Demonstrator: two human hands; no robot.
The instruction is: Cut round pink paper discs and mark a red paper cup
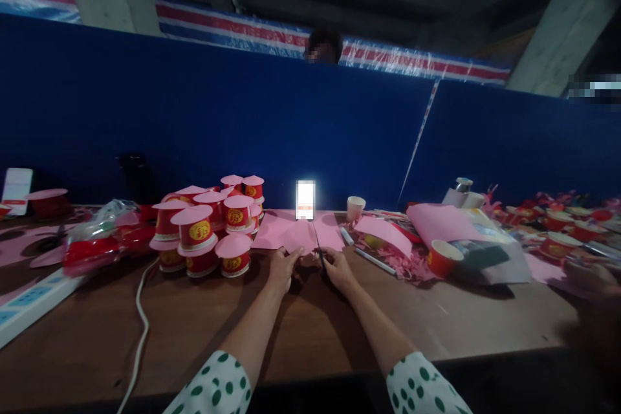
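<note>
My left hand (285, 269) is closed, pinching the lower edge of a piece of pink paper (298, 235) between thumb and fingers. Beside it, my right hand (338, 269) is wrapped round dark scissors (321, 260), whose thin blades point away from me along the paper's right side. More pink paper (273, 228) lies flat on the table behind both hands. Whether the blades are apart is too small to tell. To the left stand stacked red paper cups (199, 230) with gold print, topped by pink paper cones (192, 214).
A bright phone (305, 199) leans on the blue partition (242, 129). Right of my hands lie a marker (376, 261), pink scraps (410, 266) and a red cup (444, 259). A white cable (141, 310) and power strip (39, 303) are left. A co-worker's blurred hand (589, 275) is far right.
</note>
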